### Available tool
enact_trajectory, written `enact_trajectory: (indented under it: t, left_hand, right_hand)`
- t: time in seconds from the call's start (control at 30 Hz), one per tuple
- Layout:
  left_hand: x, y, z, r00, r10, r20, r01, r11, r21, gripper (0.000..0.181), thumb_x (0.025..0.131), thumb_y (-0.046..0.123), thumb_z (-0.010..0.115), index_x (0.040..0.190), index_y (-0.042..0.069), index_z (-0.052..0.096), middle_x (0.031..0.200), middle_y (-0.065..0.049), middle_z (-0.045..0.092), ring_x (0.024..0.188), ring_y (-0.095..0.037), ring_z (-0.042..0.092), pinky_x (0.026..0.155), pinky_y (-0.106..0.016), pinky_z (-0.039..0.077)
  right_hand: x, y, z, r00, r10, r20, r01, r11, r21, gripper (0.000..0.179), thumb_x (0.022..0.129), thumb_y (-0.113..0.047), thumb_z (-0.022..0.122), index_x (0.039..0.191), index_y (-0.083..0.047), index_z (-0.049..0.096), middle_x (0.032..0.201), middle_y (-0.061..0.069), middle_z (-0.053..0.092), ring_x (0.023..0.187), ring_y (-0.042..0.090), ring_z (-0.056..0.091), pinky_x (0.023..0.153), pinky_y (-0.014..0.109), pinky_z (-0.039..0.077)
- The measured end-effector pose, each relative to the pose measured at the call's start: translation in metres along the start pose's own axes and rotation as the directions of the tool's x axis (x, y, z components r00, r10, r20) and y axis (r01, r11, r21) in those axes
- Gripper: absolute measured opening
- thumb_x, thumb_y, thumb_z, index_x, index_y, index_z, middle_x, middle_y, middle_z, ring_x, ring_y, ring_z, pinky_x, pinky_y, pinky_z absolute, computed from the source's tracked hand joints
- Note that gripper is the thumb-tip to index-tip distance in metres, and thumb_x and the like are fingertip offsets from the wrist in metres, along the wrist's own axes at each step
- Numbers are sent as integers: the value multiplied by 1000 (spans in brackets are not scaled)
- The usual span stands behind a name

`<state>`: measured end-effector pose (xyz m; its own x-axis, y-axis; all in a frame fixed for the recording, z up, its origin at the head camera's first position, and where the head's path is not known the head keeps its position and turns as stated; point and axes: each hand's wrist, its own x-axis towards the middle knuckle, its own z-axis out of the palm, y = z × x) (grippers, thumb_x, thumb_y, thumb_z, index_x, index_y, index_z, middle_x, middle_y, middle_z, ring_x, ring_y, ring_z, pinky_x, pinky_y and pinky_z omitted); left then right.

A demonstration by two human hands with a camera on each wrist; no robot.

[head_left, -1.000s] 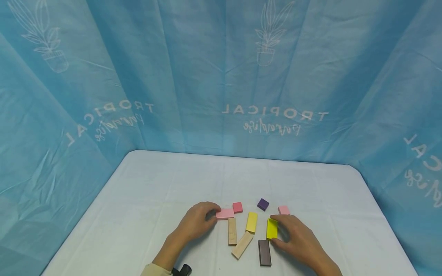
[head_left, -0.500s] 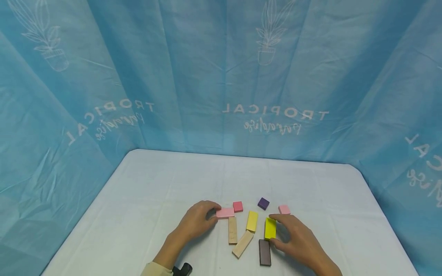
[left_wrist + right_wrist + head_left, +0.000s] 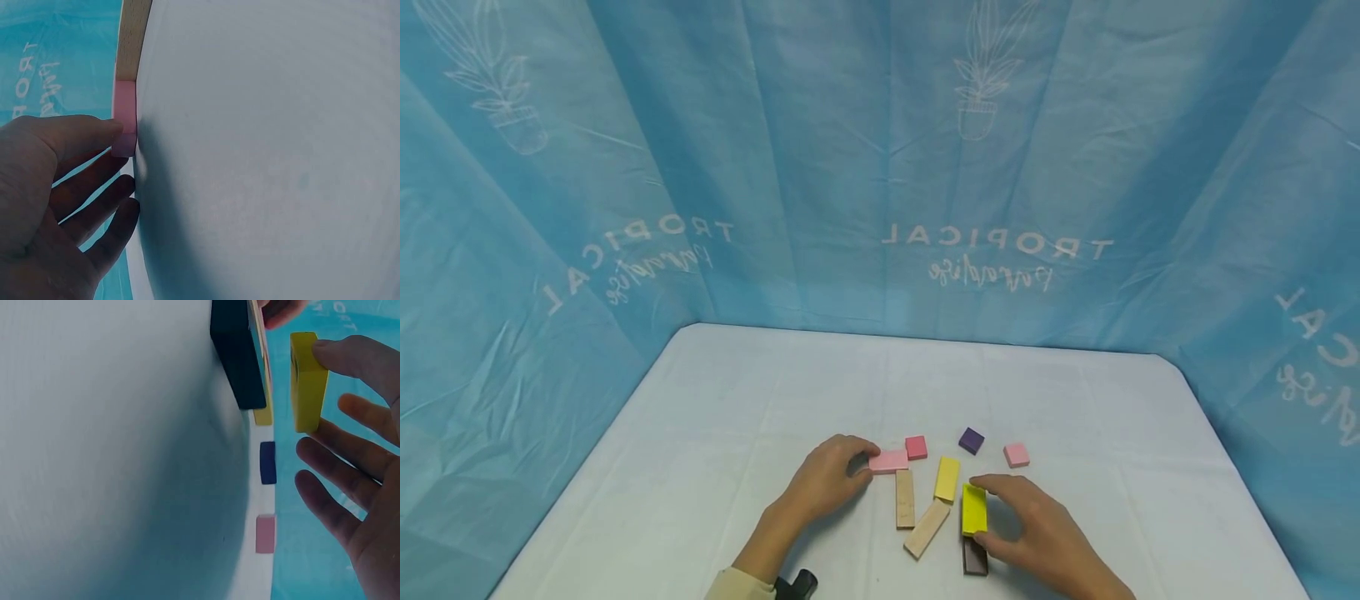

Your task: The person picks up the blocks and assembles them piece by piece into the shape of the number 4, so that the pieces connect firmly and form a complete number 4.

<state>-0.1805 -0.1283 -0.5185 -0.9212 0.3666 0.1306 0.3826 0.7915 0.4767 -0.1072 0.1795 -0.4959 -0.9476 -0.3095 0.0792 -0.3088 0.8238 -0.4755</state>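
Note:
My left hand (image 3: pixel 827 477) pinches one end of a flat pink block (image 3: pixel 889 462) between thumb and index finger. In the left wrist view that pink block (image 3: pixel 125 106) lies on the cloth, its far end meeting a plain wooden block (image 3: pixel 132 44). Held up between the thumb and fingers of my right hand (image 3: pixel 1037 523) is a bright yellow block (image 3: pixel 974 508). From the right wrist, this yellow block (image 3: pixel 307 384) shows raised off the table. It overlaps a dark brown block (image 3: pixel 975 557) in the head view, covering that block's far part.
On the white tablecloth (image 3: pixel 760 400) lie another yellow block (image 3: pixel 947 479), a slanted wooden block (image 3: pixel 927 528), a red-pink square block (image 3: pixel 916 448), a purple block (image 3: pixel 972 441) and a small pink block (image 3: pixel 1017 455). Blue curtains (image 3: pixel 820 167) stand behind the table.
My right hand has moved left and slightly nearer with the yellow block, now over the dark brown block. The small pink block is fully uncovered. My left hand stays on its pink block.

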Motion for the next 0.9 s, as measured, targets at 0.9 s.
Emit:
enact_trajectory:
  t: [0.9]
  left_hand:
    - [0, 0, -1, 1000, 14, -5, -14, 1000, 8, 25, 84, 21, 74, 109, 19, 71, 109, 7, 66, 107, -14, 58, 92, -38, 47]
  right_hand:
    - [-14, -15, 19, 974, -200, 104, 189, 976, 104, 59, 80, -51, 73, 131, -26, 57, 120, -17, 56, 104, 7, 51, 91, 34, 49]
